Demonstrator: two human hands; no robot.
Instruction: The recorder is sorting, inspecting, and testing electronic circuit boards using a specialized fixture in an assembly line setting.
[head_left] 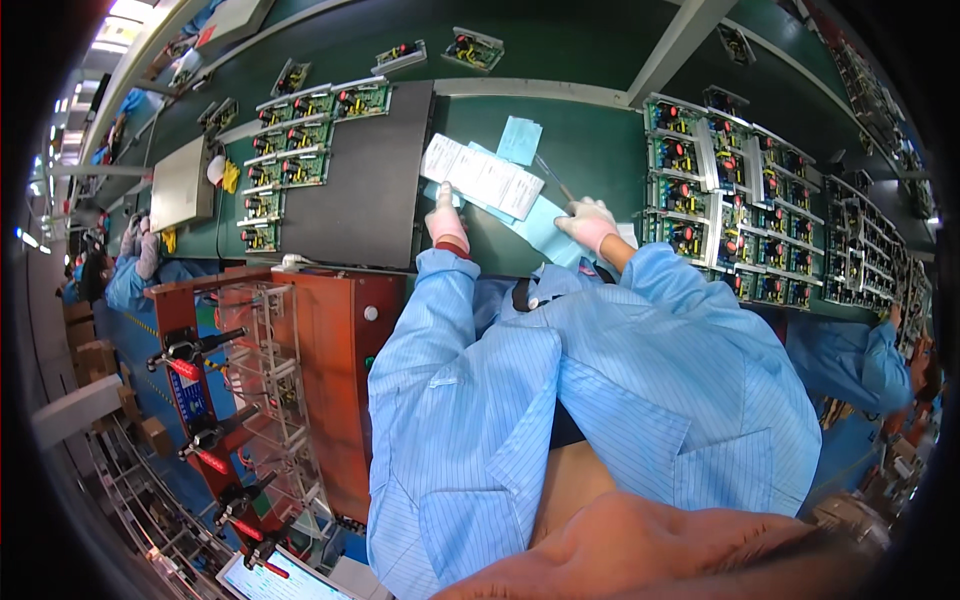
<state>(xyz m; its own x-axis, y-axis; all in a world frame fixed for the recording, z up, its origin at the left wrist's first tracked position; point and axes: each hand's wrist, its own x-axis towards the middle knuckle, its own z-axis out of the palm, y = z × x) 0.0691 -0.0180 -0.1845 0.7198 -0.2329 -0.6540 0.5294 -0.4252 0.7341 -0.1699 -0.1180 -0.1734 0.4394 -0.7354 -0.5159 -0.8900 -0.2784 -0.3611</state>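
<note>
While the left hand (447,224) pinches white paper (485,176), the sheet slants lengthwise toward the right hand (590,222). I cannot tell that one's grip.

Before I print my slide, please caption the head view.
Gloved left hand and right hand at pale sheets, circuit boards on either side.

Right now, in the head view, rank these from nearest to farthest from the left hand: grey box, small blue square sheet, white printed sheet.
From the left hand:
1. White printed sheet: right at the thumb.
2. Small blue square sheet: beyond, to the right.
3. Grey box: far off to the left.
</note>
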